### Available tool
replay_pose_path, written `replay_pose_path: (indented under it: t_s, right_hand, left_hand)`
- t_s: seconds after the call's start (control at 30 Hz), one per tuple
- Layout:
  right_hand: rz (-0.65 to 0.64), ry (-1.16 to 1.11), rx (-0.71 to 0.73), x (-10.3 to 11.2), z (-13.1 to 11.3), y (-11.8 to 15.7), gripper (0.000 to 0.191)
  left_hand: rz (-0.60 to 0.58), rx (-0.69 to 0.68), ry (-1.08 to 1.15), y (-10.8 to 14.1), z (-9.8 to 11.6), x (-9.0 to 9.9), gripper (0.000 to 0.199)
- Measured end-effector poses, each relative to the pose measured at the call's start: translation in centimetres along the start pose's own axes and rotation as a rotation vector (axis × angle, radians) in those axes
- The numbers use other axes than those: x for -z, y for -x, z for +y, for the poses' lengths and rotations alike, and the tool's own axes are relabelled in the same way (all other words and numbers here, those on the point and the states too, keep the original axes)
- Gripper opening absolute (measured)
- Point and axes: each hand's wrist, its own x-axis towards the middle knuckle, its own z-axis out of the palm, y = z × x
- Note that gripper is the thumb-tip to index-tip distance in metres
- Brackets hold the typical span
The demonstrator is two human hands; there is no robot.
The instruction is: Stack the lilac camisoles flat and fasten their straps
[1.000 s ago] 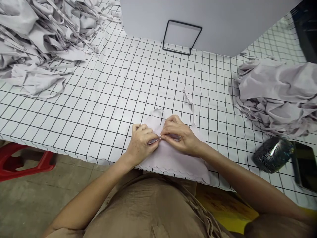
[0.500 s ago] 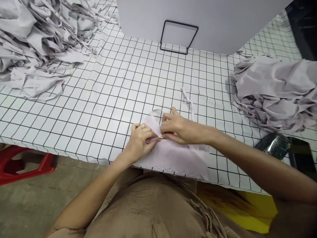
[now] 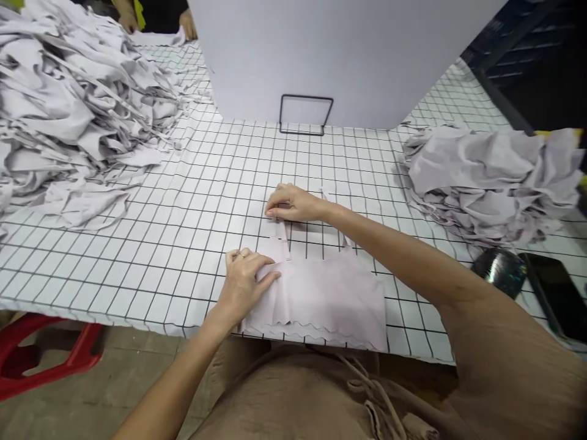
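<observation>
In the head view, the right hand (image 3: 293,205) is pinching the upper end of a strap (image 3: 284,240), its fingertips hiding that end. The left hand (image 3: 241,287) is steadying the cloth (image 3: 334,293) at its upper left edge; whether finger and thumb are pinching it, I cannot tell.

The right hand has just parted from the left fingertips and is now reaching farther from the body. This is leaving the strap extended between grip and cloth, seemingly being drawn straight.

The cloth is lying below the right grip, touching the left fingertips and spreading rightward along the near edge of the table (image 3: 192,214). Its wavy hem is facing the body. Left of the grips, a large pile (image 3: 92,91) is sitting farther up; a smaller pile (image 3: 495,177) is resting to their right, with a phone (image 3: 557,293) lying nearer the body.
</observation>
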Motion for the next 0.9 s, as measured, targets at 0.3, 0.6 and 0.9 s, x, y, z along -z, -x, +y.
replay_pose_path:
  t_s: [0.3, 0.6, 0.9]
  right_hand:
    - [0.457, 0.309, -0.514, 7.1, 5.2, 11.3, 0.040]
    - [0.415, 0.059, -0.519, 5.4, 3.1, 10.3, 0.018]
    - [0.746, -0.101, -0.316, 4.9, 0.7, 12.9, 0.022]
  left_hand:
    - [0.063, -0.011, 0.286, -2.5, 3.0, 1.0, 0.017]
    - [-0.213, 0.296, 0.750, -11.7, 6.2, -2.8, 0.022]
    - [-0.221, 0.435, 0.913, -14.9, 10.8, -7.3, 0.014]
